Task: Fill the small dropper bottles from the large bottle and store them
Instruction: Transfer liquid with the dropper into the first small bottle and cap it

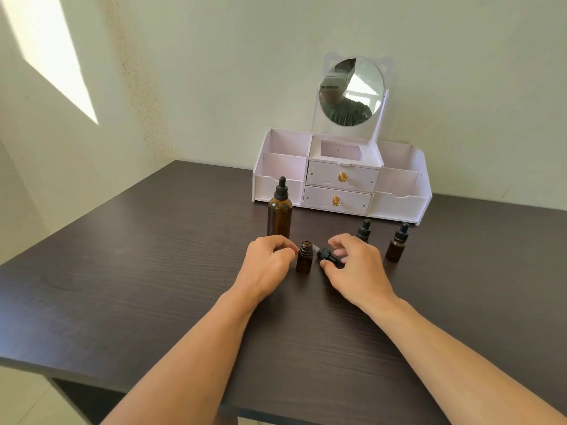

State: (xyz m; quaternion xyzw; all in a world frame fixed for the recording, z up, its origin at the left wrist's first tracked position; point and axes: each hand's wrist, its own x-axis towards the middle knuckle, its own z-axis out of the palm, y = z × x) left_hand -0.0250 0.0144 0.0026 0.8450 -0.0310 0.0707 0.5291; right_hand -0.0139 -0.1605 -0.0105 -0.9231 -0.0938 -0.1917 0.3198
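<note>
An uncapped small dropper bottle [304, 256] stands upright on the dark worktop [153, 271], between the two hands. The dropper cap [327, 255] is pinched by the right hand [356, 265], with its glass pipette pointing toward the open neck. The left hand [268, 262] lies just beside the bottle with fingers curled; whether the glass is actually touched cannot be told. The large bottle [279, 211] stands capped behind the left hand, and two capped small bottles [364, 230] [397, 243] are seen to the right.

The open bottle could be tipped by a careless knuckle (it is light and narrow), and the pipette could be chipped or could drip if laid down on the wood.

The worktop is set into a pale corner, a patch of sunlight is thrown on the left wall, and a white organiser [340, 179] with a round mirror [351, 92] is placed at the back.
</note>
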